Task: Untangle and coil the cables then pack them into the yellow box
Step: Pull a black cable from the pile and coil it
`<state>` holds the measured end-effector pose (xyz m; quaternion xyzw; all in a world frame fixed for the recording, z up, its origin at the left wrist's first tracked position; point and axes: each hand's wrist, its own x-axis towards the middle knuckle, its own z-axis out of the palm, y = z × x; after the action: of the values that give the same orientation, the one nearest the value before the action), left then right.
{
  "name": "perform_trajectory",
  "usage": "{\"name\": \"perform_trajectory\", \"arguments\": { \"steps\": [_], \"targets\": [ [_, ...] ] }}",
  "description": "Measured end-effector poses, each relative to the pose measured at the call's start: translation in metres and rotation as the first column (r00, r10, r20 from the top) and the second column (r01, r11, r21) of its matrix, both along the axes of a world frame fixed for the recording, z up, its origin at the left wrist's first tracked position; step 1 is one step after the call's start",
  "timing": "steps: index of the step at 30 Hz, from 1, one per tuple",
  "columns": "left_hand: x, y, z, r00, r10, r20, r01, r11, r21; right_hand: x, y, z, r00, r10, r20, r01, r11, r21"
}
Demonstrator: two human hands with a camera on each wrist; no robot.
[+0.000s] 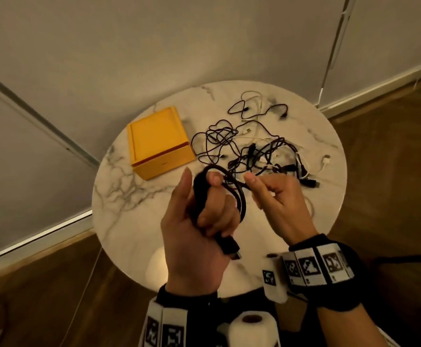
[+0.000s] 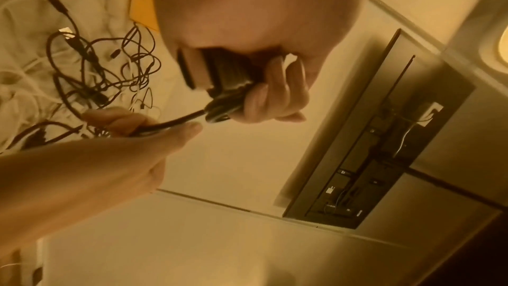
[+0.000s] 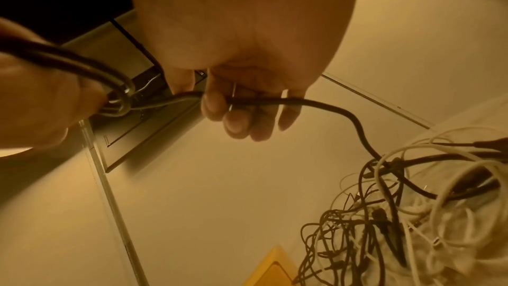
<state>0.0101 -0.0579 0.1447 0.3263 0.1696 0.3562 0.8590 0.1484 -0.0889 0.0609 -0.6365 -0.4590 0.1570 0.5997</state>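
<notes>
My left hand [image 1: 204,209] is raised above the table and grips several loops of a thick black cable [image 1: 239,194], wound round its fingers; the cable's plug [image 1: 230,249] hangs below the palm. My right hand [image 1: 267,191] pinches the same black cable [image 3: 302,101] just right of the loops. From there the cable [image 3: 362,136] runs down into the tangle of black and white cables [image 1: 254,151] on the table. The yellow box [image 1: 159,144] sits closed at the table's left, beside the tangle. In the left wrist view the fingers [image 2: 274,95] curl round the coil [image 2: 225,86].
The round marble table [image 1: 134,191] stands close to white walls, with wooden floor [image 1: 392,184] around it. More loose cables [image 1: 259,108] lie at the table's far side. A white roll [image 1: 252,326] stands low, near my wrists.
</notes>
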Motion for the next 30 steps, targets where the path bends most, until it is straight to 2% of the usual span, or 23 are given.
{"name": "perform_trajectory", "arguments": {
  "steps": [5, 7, 10, 12, 14, 16, 19, 20, 22, 24, 25, 28, 30],
  "targets": [
    [-0.03, 0.022, 0.011, 0.988, 0.143, 0.05, -0.146, 0.987, 0.062, 0.012, -0.01, 0.018, 0.996, -0.032, 0.083, 0.042, 0.992, -0.118],
    [-0.04, 0.032, 0.012, 0.975, 0.182, 0.125, -0.189, 0.981, 0.051, 0.013, -0.02, 0.041, 0.996, 0.016, 0.092, -0.01, 0.998, -0.07],
    [-0.044, 0.04, 0.008, 0.936, 0.252, 0.244, -0.245, 0.968, -0.06, 0.0, -0.025, 0.065, 0.986, 0.139, 0.088, -0.136, 0.99, -0.038],
    [-0.038, 0.04, 0.007, 0.915, 0.355, 0.191, -0.351, 0.935, -0.06, -0.013, -0.019, 0.061, 0.965, 0.215, 0.148, -0.194, 0.971, -0.142],
    [-0.033, 0.038, 0.006, 0.893, 0.444, 0.073, -0.449, 0.89, 0.081, -0.027, -0.01, 0.048, 0.936, 0.269, 0.227, -0.206, 0.942, -0.265],
    [-0.031, 0.036, 0.002, 0.871, 0.491, 0.009, -0.48, 0.848, 0.226, -0.034, -0.005, 0.038, 0.909, 0.316, 0.271, -0.219, 0.917, -0.333],
    [-0.037, 0.04, -0.005, 0.863, 0.502, -0.05, -0.464, 0.828, 0.316, -0.039, -0.004, 0.04, 0.883, 0.375, 0.284, -0.27, 0.898, -0.346],
    [-0.039, 0.042, -0.007, 0.859, 0.508, -0.07, -0.45, 0.812, 0.372, -0.038, -0.005, 0.042, 0.883, 0.38, 0.275, -0.287, 0.901, -0.325],
    [-0.038, 0.048, -0.016, 0.814, 0.556, -0.17, -0.38, 0.73, 0.568, -0.038, -0.006, 0.045, 0.879, 0.389, 0.277, -0.311, 0.907, -0.285],
    [-0.034, 0.049, -0.039, 0.746, 0.579, -0.33, -0.213, 0.677, 0.705, -0.038, -0.007, 0.044, 0.874, 0.407, 0.267, -0.326, 0.897, -0.299],
    [-0.032, 0.045, -0.052, 0.703, 0.571, -0.424, -0.106, 0.674, 0.731, -0.038, -0.009, 0.042, 0.87, 0.417, 0.263, -0.329, 0.888, -0.32],
    [-0.031, 0.034, -0.083, 0.543, 0.495, -0.678, 0.214, 0.699, 0.682, -0.038, -0.005, 0.031, 0.863, 0.444, 0.241, -0.343, 0.865, -0.365],
    [-0.036, 0.032, -0.086, 0.508, 0.392, -0.767, 0.337, 0.728, 0.596, -0.029, 0.001, 0.017, 0.876, 0.44, 0.197, -0.343, 0.857, -0.385]
  ]
}}
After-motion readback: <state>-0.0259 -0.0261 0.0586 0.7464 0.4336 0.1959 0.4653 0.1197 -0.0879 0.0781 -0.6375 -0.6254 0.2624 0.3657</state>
